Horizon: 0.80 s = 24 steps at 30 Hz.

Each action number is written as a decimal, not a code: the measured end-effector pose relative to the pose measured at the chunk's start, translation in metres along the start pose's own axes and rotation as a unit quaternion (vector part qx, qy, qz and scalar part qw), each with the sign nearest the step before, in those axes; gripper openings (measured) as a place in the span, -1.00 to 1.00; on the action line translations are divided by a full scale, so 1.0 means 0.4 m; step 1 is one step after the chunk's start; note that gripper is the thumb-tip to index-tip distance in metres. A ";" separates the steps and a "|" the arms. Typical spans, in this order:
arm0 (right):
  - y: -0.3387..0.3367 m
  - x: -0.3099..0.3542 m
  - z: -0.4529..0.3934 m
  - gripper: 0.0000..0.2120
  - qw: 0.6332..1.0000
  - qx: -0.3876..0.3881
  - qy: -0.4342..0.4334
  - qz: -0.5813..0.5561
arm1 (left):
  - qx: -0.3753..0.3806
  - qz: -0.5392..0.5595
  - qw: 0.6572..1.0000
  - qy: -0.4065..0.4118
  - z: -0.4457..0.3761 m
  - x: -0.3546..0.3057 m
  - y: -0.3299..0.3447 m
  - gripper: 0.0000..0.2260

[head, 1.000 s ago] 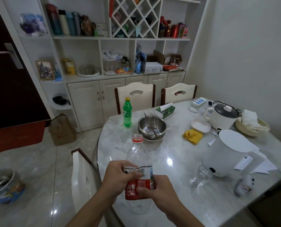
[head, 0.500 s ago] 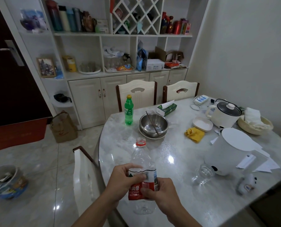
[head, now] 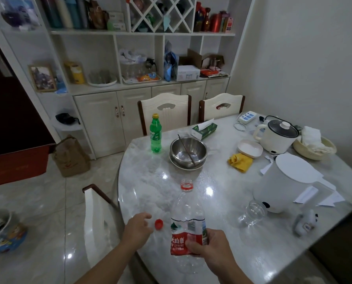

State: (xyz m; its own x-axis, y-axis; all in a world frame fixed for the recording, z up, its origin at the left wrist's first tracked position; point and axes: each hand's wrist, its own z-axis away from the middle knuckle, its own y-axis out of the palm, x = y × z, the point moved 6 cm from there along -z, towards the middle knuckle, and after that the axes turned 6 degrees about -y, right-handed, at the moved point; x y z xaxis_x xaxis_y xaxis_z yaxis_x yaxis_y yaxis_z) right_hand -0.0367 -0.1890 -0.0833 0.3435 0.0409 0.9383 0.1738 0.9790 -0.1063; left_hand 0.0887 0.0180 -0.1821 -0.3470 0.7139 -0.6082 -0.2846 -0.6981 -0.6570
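Right hand (head: 210, 249) is grasping the clear water bottle (head: 188, 214) low down on its red label, fingers and thumb wrapping round it. The bottle is hanging over the near edge of the bench (head: 150, 181), tipping away from the person, neck pointing outward. Its mouth is sitting uncapped, with only the red ring showing at the neck. It is looking empty, though through clear plastic that is hard to call.

Left hand (head: 137, 226) is hovering just left of the bottle, released, fingers curling loosely and gripping nothing. The red cap (head: 158, 224) is lying flat on the bench just off the left hand's fingertips, between that hand and the bottle. Can't tell if a fingertip is touching it.

Out beyond the right hand and to its right, a small glass jar (head: 253, 214) is standing just beside a white kettle (head: 281, 185). Past the bottle's neck, well apart from both hands, a steel bowl (head: 188, 152) is sitting with a thin utensil leaning inside it. A green soda bottle (head: 155, 134) is standing upright further out from the left hand, just left of the bowl. A yellow cloth (head: 239, 160) is lying crumpled beyond the kettle, far from the right hand. A chair back (head: 93, 218) is standing left of the left hand, close to the bench edge.
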 end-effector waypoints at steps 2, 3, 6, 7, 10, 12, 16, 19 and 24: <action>-0.010 -0.007 0.001 -0.78 1.000 0.003 0.003 0.009 | 0.020 -0.069 0.997 0.024 -0.013 -0.004 0.038 -0.51; -0.014 -0.010 0.003 -0.79 1.000 0.006 0.005 0.011 | 0.033 -0.105 0.993 0.042 -0.019 -0.010 0.054 -0.52; -0.027 -0.019 0.005 -0.81 1.000 0.007 0.006 0.021 | 0.062 -0.226 0.968 0.089 -0.040 -0.022 0.103 -0.46; -0.030 -0.022 0.004 -0.83 1.000 0.005 0.010 0.027 | 0.064 -0.254 0.960 0.096 -0.049 -0.022 0.114 -0.46; -0.038 -0.032 0.002 -0.84 0.999 -0.001 0.019 0.035 | 0.048 -0.273 0.953 0.119 -0.072 -0.020 0.136 -0.56; -0.046 -0.032 0.004 -0.85 0.999 -0.015 0.012 0.043 | 0.036 -0.277 0.951 0.132 -0.082 -0.018 0.147 -0.60; -0.051 -0.026 -0.002 -0.83 0.999 -0.022 0.006 0.044 | 0.027 -0.273 0.951 0.146 -0.099 -0.017 0.151 -0.64; -0.044 -0.017 -0.006 -0.85 0.998 -0.016 0.006 0.060 | 0.033 -0.249 0.956 0.152 -0.105 -0.023 0.148 -0.79; -0.037 -0.012 -0.007 -0.85 0.997 -0.016 -0.011 0.078 | 0.018 -0.130 0.986 0.105 -0.098 -0.021 0.132 -0.86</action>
State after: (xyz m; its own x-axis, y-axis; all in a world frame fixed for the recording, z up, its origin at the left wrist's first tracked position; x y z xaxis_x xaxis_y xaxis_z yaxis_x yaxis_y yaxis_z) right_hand -0.0385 -0.2042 -0.0872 0.3491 0.1968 0.9162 0.1493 0.9535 -0.2617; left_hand 0.1117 -0.0228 -0.2289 -0.0676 0.8619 -0.5026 -0.3725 -0.4891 -0.7886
